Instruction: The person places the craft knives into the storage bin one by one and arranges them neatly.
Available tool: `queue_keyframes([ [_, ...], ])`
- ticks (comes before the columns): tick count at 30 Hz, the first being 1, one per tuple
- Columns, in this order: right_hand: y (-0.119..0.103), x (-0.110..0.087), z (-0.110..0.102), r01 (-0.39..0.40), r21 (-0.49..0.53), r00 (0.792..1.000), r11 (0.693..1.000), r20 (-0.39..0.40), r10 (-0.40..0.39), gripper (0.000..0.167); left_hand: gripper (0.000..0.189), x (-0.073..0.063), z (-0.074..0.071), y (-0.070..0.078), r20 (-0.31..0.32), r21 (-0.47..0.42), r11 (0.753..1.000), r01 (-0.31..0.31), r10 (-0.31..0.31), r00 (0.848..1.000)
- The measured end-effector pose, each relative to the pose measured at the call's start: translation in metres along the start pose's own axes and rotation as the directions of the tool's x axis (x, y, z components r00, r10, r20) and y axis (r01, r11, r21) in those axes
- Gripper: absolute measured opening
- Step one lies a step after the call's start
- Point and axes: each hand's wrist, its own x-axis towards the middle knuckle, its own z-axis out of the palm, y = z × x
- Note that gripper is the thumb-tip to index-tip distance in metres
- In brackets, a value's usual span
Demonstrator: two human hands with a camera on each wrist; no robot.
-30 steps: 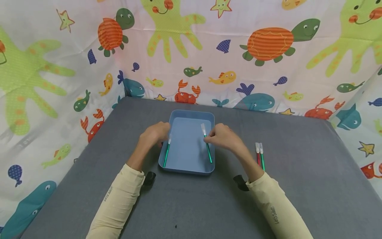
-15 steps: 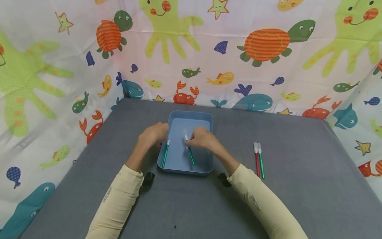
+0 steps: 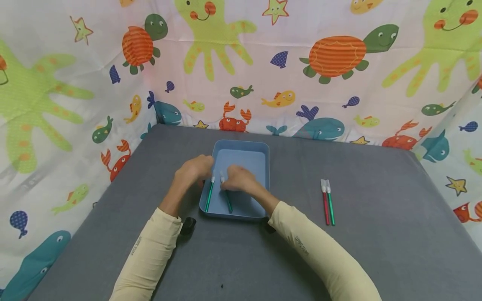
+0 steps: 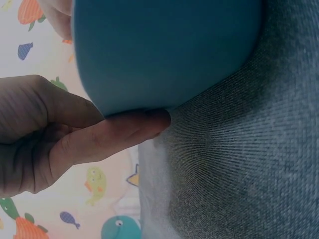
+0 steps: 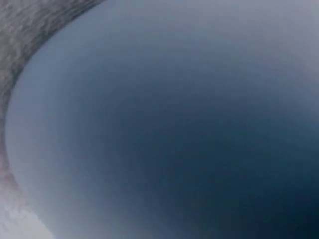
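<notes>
A blue tray (image 3: 248, 161) stands on the table, and my left hand (image 3: 194, 170) holds its left rim. The left wrist view shows the fingers (image 4: 124, 130) under the tray's edge (image 4: 164, 59) and the thumb against its side. Inside the tray my right hand (image 3: 238, 177) pinches a slim green paintbrush (image 3: 229, 201), its whitish end pointing away; the fingertips are partly hidden. Another green paintbrush (image 3: 209, 195) lies along the tray's left wall. In the right wrist view only the blurred blue tray (image 5: 164, 109) fills most of the picture; that hand does not show.
To the right of the tray, a red paintbrush (image 3: 325, 205) and a green paintbrush (image 3: 331, 205) lie side by side on the grey table (image 3: 376, 217). A curtain (image 3: 256, 54) printed with sea animals hangs behind and at the sides.
My right hand has moved left across the tray with the green paintbrush, from the right wall towards the brush at the left. My left hand has stayed on the rim.
</notes>
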Motion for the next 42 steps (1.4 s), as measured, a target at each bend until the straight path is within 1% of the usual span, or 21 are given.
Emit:
queue_keyframes([
  [1, -0.004, -0.004, -0.002, -0.014, 0.001, 1.0, 1.0, 0.003, 0.014, 0.034, 0.028, 0.0, 0.0, 0.0, -0.002, 0.003, 1.0, -0.002, 0.002, 1.0],
  [6, -0.01, -0.004, 0.004, -0.011, -0.014, 0.999, 1.0, -0.045, 0.01, 0.033, 0.025, -0.001, -0.002, 0.001, -0.015, 0.008, 1.0, -0.009, 0.009, 1.0],
  [8, -0.013, -0.005, 0.006, -0.013, -0.012, 0.998, 1.0, -0.054, 0.012, 0.034, 0.025, -0.001, -0.001, 0.001, -0.017, 0.009, 1.0, -0.009, 0.009, 1.0],
  [10, -0.015, -0.006, 0.007, -0.007, 0.0, 0.999, 1.0, -0.048, 0.007, 0.035, 0.024, -0.002, -0.001, 0.001, -0.011, -0.004, 1.0, -0.004, 0.004, 1.0],
  [14, -0.018, -0.009, 0.009, 0.012, 0.037, 1.0, 0.999, -0.018, -0.011, 0.034, 0.022, -0.002, 0.0, 0.0, -0.005, -0.011, 1.0, -0.023, 0.023, 1.0],
  [17, -0.02, -0.011, 0.009, 0.048, 0.053, 0.999, 0.997, 0.005, -0.049, 0.032, 0.018, -0.001, 0.002, -0.001, -0.016, 0.001, 0.999, -0.047, 0.047, 0.999],
  [21, -0.019, -0.013, 0.008, 0.123, 0.058, 0.992, 0.991, 0.022, -0.125, 0.032, 0.016, -0.001, 0.001, -0.002, -0.032, 0.018, 0.998, -0.059, 0.059, 0.998],
  [23, -0.019, -0.014, 0.007, 0.156, 0.068, 0.987, 0.985, 0.027, -0.158, 0.031, 0.016, -0.001, 0.0, -0.002, -0.034, 0.021, 0.998, -0.055, 0.056, 0.998],
  [27, -0.015, -0.017, 0.006, 0.204, 0.086, 0.977, 0.975, 0.039, -0.208, 0.022, 0.018, -0.002, 0.0, -0.001, -0.032, 0.02, 0.999, -0.038, 0.039, 0.999],
  [31, -0.008, -0.026, -0.001, 0.21, 0.077, 0.977, 0.975, 0.034, -0.213, 0.019, 0.022, -0.003, 0.0, 0.001, -0.024, 0.025, 0.999, -0.023, 0.024, 0.999],
  [34, -0.002, -0.037, -0.011, 0.197, 0.064, 0.98, 0.978, 0.003, -0.198, 0.021, 0.026, -0.003, 0.0, 0.002, -0.016, 0.021, 1.0, 0.001, -0.001, 1.0],
  [36, 0.005, -0.045, -0.02, 0.203, 0.067, 0.979, 0.977, -0.027, -0.201, 0.022, 0.027, -0.003, 0.001, 0.002, -0.017, 0.017, 1.0, 0.013, -0.012, 1.0],
  [38, 0.013, -0.053, -0.029, 0.212, 0.08, 0.976, 0.974, -0.062, -0.207, 0.023, 0.027, -0.003, 0.001, 0.002, -0.027, 0.021, 1.0, 0.01, -0.01, 1.0],
  [42, 0.035, -0.069, -0.044, 0.2, 0.116, 0.973, 0.973, -0.14, -0.183, 0.025, 0.027, -0.003, 0.003, 0.002, -0.04, 0.031, 1.0, -0.002, 0.004, 0.999],
])
